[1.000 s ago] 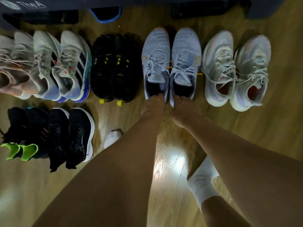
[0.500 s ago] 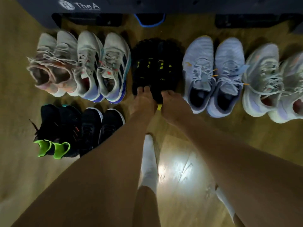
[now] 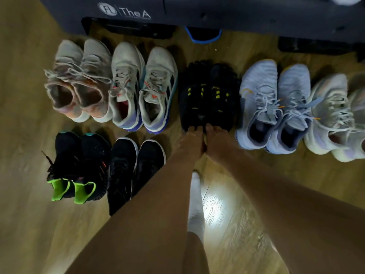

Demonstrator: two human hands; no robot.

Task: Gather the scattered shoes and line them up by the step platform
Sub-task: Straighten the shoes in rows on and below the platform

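On the floor (image 3: 29,224), five pairs (image 3: 128,86) stand in a row before the platform (image 3: 237,12). Two more pairs (image 3: 122,161) lie in front of the row's left end. Left hand (image 3: 190,143) and right hand (image 3: 221,143) touch the heels of the middle pair (image 3: 207,95).
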